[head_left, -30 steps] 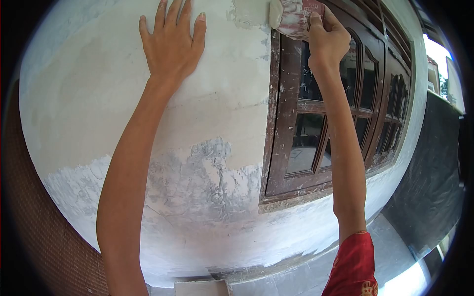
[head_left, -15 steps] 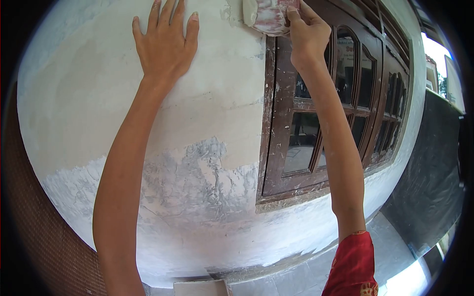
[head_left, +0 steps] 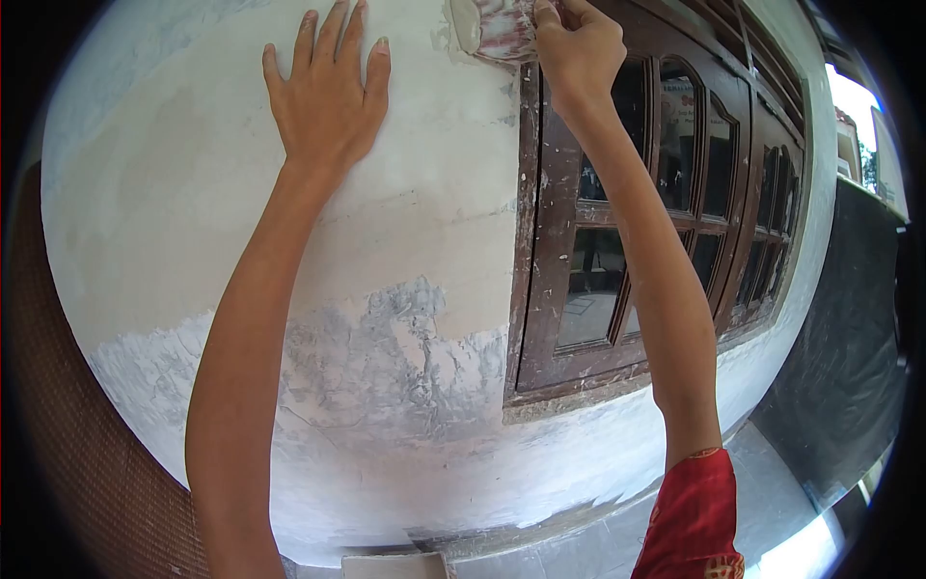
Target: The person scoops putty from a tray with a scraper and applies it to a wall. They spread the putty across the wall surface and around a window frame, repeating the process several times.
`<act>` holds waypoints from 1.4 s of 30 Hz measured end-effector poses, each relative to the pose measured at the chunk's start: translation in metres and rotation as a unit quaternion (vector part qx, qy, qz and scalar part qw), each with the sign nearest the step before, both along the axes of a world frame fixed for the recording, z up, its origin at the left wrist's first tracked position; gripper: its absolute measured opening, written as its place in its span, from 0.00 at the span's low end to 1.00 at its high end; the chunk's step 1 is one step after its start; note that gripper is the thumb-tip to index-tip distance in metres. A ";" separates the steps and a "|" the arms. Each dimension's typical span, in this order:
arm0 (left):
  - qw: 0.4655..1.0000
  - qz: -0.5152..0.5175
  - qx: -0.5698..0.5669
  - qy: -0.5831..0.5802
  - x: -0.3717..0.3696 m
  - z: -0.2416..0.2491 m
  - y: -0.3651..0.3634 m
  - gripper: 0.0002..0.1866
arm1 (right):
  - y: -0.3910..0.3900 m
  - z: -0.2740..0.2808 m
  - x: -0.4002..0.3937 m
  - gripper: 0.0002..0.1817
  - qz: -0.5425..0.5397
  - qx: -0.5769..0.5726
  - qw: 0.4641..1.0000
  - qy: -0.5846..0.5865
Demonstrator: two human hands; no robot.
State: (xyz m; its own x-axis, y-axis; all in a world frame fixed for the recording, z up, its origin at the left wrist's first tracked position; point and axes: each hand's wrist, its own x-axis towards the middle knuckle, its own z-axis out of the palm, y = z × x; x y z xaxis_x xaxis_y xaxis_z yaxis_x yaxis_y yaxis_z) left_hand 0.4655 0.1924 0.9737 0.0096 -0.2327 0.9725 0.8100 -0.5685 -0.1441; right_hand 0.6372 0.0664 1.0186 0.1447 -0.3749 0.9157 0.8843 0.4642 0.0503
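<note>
My left hand (head_left: 328,92) lies flat against the wall (head_left: 415,154), its fingers spread. Smooth beige filler covers the upper wall, while rough grey and white patches show lower down. High up near the window corner, my right hand (head_left: 582,53) grips a putty knife (head_left: 502,31), a wide scraper smeared with pale putty and reddish marks. Its putty-loaded edge (head_left: 467,26) is at the wall, just left of the window frame. The top of the scraper is cut off by the view's edge.
A dark brown wooden window (head_left: 545,241) with glass panes and paint specks stands right of the filler. Below lies a grey tiled floor (head_left: 579,531) with a pale box-like object (head_left: 395,565). A black sheet (head_left: 834,338) hangs at right; brown woven-looking surface (head_left: 106,482) at left.
My right hand and the putty knife have moved left and slightly up along the wall. My left hand stays flat in place; the view has shifted slightly.
</note>
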 end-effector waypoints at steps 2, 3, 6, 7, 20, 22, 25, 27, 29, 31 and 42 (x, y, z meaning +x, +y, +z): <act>1.000 0.000 -0.001 -0.004 0.002 0.000 0.002 0.30 | -0.016 0.001 0.006 0.17 0.010 0.008 0.998 0.054; 1.000 -0.002 -0.002 -0.008 0.003 0.000 0.002 0.30 | -0.026 0.007 0.009 0.17 -0.027 0.009 0.996 0.084; 1.000 0.001 -0.001 -0.007 0.003 0.000 0.001 0.30 | -0.031 0.012 0.004 0.17 -0.017 0.014 0.998 0.066; 1.000 0.000 -0.002 -0.008 0.002 0.000 0.000 0.30 | -0.024 0.011 -0.008 0.18 -0.029 0.010 0.999 0.039; 1.000 -0.007 -0.001 -0.003 0.000 -0.001 -0.002 0.30 | -0.010 0.015 -0.015 0.17 -0.061 -0.013 0.998 -0.011; 1.000 -0.001 0.001 0.002 0.000 0.000 -0.002 0.30 | -0.008 0.014 -0.009 0.17 -0.098 -0.011 0.995 -0.030; 1.000 0.004 0.000 -0.013 0.004 0.000 0.001 0.30 | -0.026 0.014 0.010 0.17 -0.092 0.049 0.994 0.042; 1.000 0.004 0.008 -0.024 0.007 -0.001 -0.001 0.30 | -0.049 0.005 0.005 0.17 -0.008 -0.029 0.999 0.016; 1.000 -0.005 0.006 -0.016 0.003 0.000 -0.001 0.30 | -0.032 0.000 -0.012 0.17 0.009 -0.023 1.000 0.001; 1.000 -0.016 0.007 -0.006 0.001 0.000 -0.001 0.30 | -0.008 0.001 -0.017 0.17 0.012 -0.029 0.999 -0.007; 1.000 -0.009 0.012 -0.009 0.003 0.000 0.001 0.29 | -0.026 -0.003 0.003 0.15 0.099 -0.015 0.993 0.055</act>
State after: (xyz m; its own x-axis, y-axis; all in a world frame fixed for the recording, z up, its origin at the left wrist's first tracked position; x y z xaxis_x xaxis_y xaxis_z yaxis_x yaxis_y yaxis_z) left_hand 0.4680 0.1932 0.9738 -0.0125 -0.2558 0.9666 0.8018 -0.5803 -0.1432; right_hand 0.6404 0.0403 1.0159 0.3129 -0.3024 0.9004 0.7752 0.6291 -0.0581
